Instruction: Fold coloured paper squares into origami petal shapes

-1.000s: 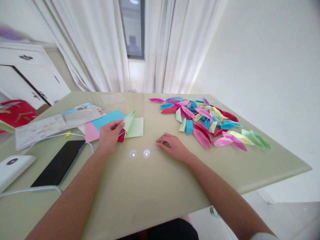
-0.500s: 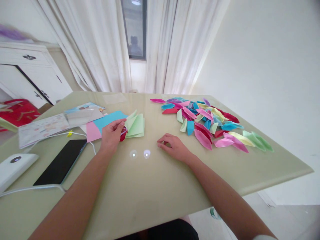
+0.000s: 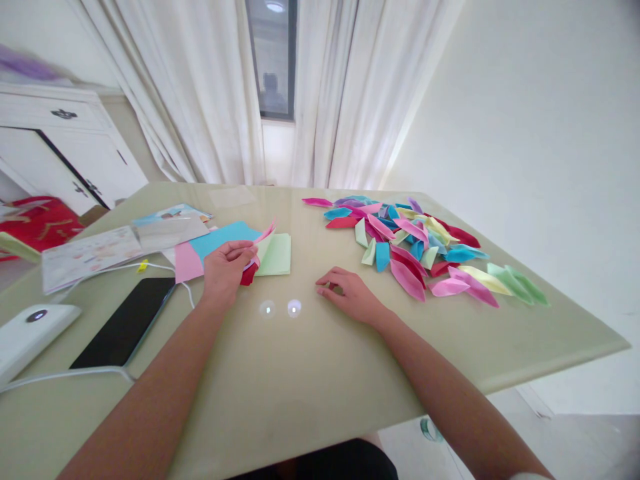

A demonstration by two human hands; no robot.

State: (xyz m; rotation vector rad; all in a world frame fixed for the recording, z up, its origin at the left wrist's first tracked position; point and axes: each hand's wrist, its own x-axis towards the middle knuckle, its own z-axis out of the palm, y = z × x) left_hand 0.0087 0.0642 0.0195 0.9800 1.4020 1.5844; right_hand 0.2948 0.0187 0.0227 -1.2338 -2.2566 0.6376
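At the left of the table's middle, my left hand (image 3: 227,270) pinches the lifted edges of a stack of coloured paper sheets (image 3: 277,256). Light green sheets lie on the right of the stack, a pink and pale one curls up by my fingers, and red and purple edges show beneath them. My right hand (image 3: 347,292) rests on the table with its fingers loosely curved, thumb and forefinger slightly apart, holding nothing. Right of it lies a pile of folded paper pieces (image 3: 410,233) in pink, blue, green, yellow, red and purple.
Blue paper (image 3: 223,239) and pink paper (image 3: 188,263) lie behind my left hand. Further left are printed sheets (image 3: 90,257), a black phone (image 3: 125,323), a white device (image 3: 37,343) and a white cable (image 3: 65,375). The table's edge (image 3: 555,365) runs along the right.
My left hand has turned sheets of the stack: the raised green leaves now give way to a curling pink one, with more red showing. My right hand stays put.
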